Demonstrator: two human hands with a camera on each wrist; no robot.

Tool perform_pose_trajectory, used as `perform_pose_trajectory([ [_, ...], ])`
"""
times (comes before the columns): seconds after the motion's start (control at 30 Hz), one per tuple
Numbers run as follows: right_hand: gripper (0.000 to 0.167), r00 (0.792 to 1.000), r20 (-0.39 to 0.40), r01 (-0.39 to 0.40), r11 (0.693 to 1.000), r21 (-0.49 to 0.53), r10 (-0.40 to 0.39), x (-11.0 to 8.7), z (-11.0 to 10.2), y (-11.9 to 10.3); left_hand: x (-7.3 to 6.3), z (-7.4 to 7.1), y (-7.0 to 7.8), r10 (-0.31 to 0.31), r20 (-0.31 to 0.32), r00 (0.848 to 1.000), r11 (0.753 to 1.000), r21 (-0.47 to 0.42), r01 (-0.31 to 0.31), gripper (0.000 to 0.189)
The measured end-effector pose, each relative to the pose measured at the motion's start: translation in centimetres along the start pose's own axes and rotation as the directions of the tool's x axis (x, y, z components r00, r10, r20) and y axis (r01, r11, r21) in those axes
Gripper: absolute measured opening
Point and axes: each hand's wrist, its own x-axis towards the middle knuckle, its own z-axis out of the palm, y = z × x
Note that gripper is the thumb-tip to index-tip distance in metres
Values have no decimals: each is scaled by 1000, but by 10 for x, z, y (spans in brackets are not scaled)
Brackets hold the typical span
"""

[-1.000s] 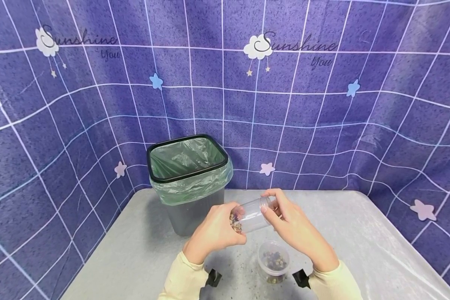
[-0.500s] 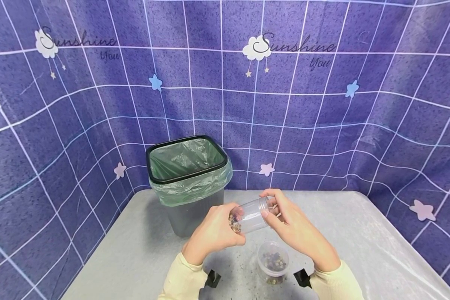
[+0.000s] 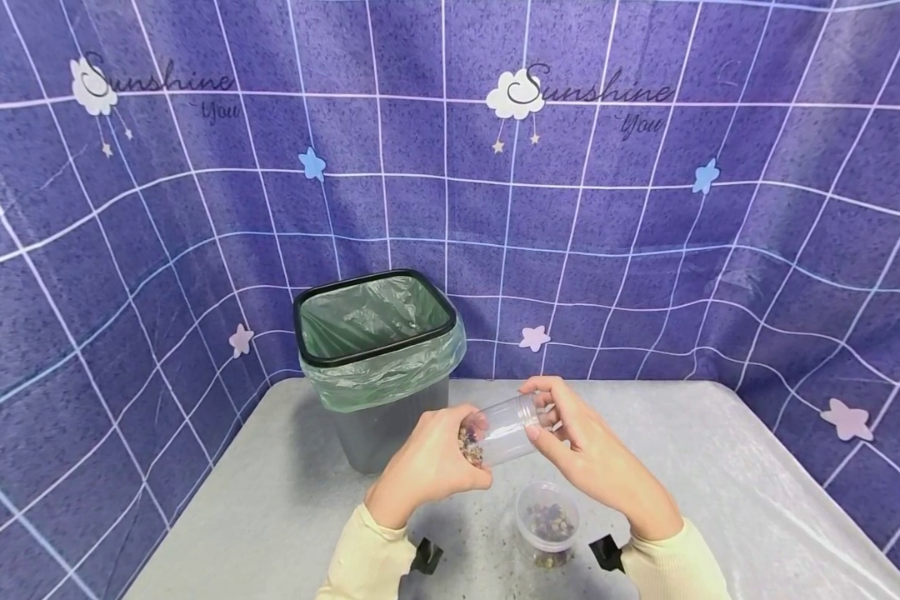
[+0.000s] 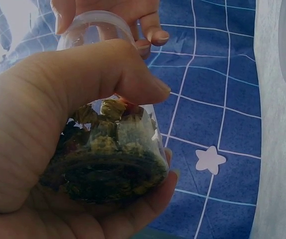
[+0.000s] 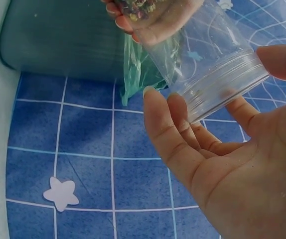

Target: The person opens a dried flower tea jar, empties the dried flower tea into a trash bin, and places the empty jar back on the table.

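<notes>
A clear plastic jar (image 3: 506, 429) lies tilted in the air between my hands, its threaded mouth pointing up and right. Dried flower-like bits (image 4: 110, 134) are gathered at its base. My left hand (image 3: 438, 454) grips the base end, thumb across the side and fingers underneath. At the mouth end, my right hand (image 3: 573, 442) has thumb and fingers curled about the rim (image 5: 227, 84); I see no separate lid there. Below the hands, a second clear jar (image 3: 547, 521) with similar dried bits stands on the table.
A grey bin (image 3: 393, 425) with a black rim and green liner stands behind my left hand. Dark crumbs lie scattered on the grey tabletop (image 3: 270, 517) around the standing jar. A purple grid-patterned curtain (image 3: 645, 275) hangs behind the table.
My right hand's thumb has shifted slightly right along the jar's rim. The jar, my left hand and the standing jar look unmoved.
</notes>
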Motion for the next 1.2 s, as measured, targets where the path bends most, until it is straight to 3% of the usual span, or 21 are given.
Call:
perform_pose_trajectory([
  [0.33, 46, 1000, 5, 16, 1000, -6, -16, 0, 0, 0, 0, -1, 0, 5, -6, 1000, 1000, 1, -5, 45],
  [0.7, 55, 996, 2, 87, 996, -16, -87, 1, 0, 1, 0, -1, -1, 3, -1, 1000, 1000, 3, -3, 45],
  [1.2, 57, 996, -1, 89, 995, -43, -89, 0, 1, -1, -1, -2, 0, -7, 8, 1000, 1000, 0, 7, 46],
])
